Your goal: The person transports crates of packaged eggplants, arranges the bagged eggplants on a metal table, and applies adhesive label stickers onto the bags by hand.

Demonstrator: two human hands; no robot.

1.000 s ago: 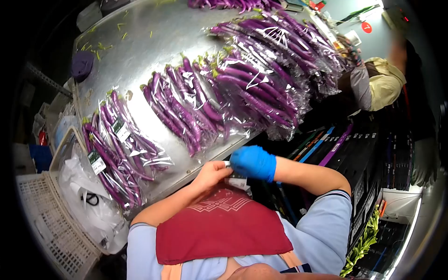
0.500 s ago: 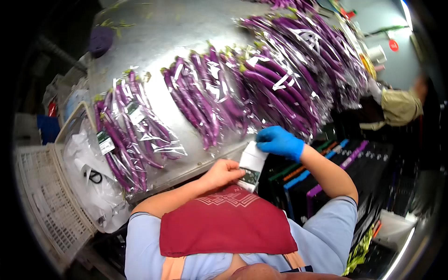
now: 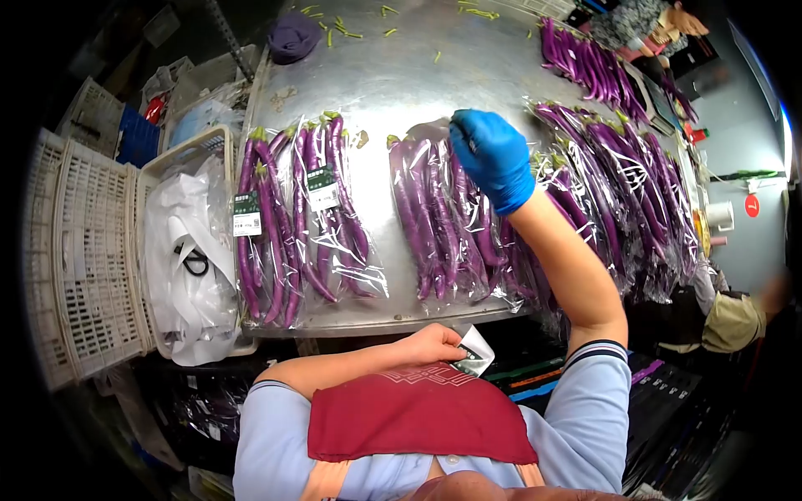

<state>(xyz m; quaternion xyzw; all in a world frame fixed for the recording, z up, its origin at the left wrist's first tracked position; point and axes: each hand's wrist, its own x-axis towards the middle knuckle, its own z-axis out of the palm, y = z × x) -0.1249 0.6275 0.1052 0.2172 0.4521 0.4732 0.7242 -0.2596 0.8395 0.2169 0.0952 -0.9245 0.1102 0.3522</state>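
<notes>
My left hand (image 3: 439, 342), bare, is closed on a small strip of green-and-white labels (image 3: 474, 351) in front of my apron. My right hand (image 3: 493, 159), in a blue glove, is curled at the top of a clear bag of long purple eggplants (image 3: 430, 221). What its fingers hold, if anything, is hidden. Farther left on the metal table (image 3: 401, 75) lie two bagged bunches of eggplants (image 3: 280, 242), bearing a label (image 3: 246, 215) and another label (image 3: 322, 189). More bagged eggplants (image 3: 618, 192) are heaped to the right.
A crate (image 3: 225, 142) with white plastic and black-handled scissors (image 3: 194, 260) stands left of the table, beside stacked crates (image 3: 100, 259). A dark purple cloth (image 3: 294, 37) lies at the back. Unbagged eggplants (image 3: 589, 63) lie far right, near other people.
My right hand has moved from the labels forward and up over the bagged eggplants. My left hand keeps the labels near my apron. The view has shifted, showing more of the table's far side.
</notes>
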